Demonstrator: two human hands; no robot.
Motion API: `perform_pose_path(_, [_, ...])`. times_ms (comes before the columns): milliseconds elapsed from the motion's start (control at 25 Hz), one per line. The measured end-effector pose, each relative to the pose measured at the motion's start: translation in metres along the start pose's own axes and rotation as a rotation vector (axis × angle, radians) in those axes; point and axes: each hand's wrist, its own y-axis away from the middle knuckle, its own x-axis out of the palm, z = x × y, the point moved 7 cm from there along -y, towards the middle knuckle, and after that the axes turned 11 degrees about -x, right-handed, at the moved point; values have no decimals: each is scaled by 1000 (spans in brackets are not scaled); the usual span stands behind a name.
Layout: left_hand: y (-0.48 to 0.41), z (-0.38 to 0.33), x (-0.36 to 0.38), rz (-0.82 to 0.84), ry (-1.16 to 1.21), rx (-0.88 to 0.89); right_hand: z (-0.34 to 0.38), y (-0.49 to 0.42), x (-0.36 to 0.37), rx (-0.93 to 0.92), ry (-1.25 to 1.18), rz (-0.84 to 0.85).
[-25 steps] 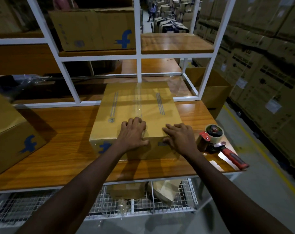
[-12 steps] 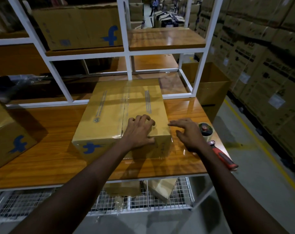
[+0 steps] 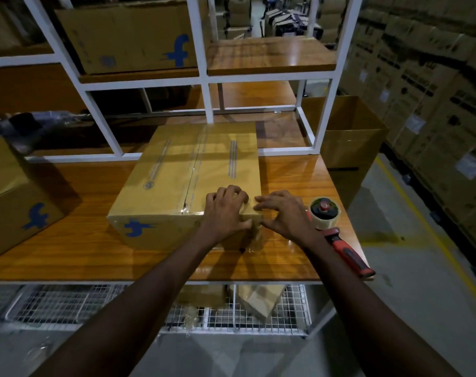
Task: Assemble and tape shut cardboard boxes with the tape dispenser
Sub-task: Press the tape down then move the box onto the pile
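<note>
Cardboard box (image 3: 177, 172) — left grip (image 3: 226, 210) curled over its corner, right grip (image 3: 284, 213) spread, fingertips touching.

On wooden table (image 3: 76, 240): box (image 3: 193, 170), tape dispenser (image 3: 330, 223)
</note>
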Motion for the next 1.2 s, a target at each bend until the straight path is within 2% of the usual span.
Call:
perform_pose_path(160, [5,2,5,30,3,36,0,-6,2,57,-26,-42])
perform_pose_path(320, [6,-1,7,28,-45,-39,-1,-8,4,106,-12,-11])
perform_pose_path(440, [4,-3,6,-7,-66,-93,-5,-16,6,168,-55,43])
perform_pose_path(560, [4,-3,6,-61,-58,-63,-10,-23,2,201,-136,29])
perform_pose_path(640, [6,-3,6,-81,-47,-20,-10,-18,-1,203,-326,-81])
perform_pose_path(720, [5,-2,7,-58,-36,1,-13,-1,0,240,-539,-277])
perform_pose_path(840, [3,0,11,-21,-22,15,-11,24,21,267,-629,-410])
perform_pose_path(1000, [2,1,12,-9,-26,31,-14,26,55,297,-433,-287])
perform_pose_path(1200, [2,3,13,-23,-40,34,-33,22,53,274,-156,-144])
